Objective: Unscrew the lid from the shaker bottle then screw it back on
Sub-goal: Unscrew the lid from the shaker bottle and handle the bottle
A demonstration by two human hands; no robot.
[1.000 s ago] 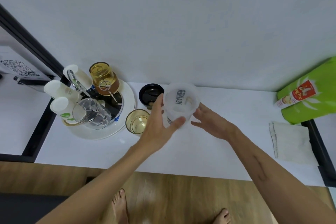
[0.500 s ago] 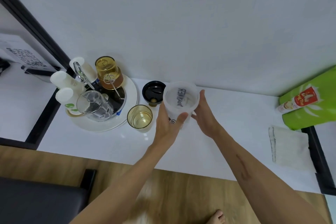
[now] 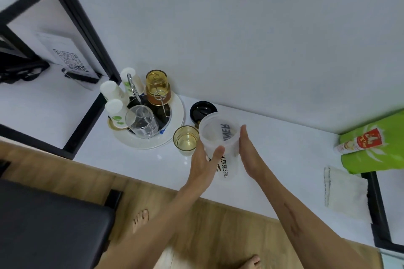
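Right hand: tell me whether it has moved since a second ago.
Yes. The right hand shifted left, toward the black lid, and now lies flat against the shaker bottle.

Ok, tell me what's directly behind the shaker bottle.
Behind the shaker bottle lies its black lid, on the white counter. The bottle covers the lid's near edge.
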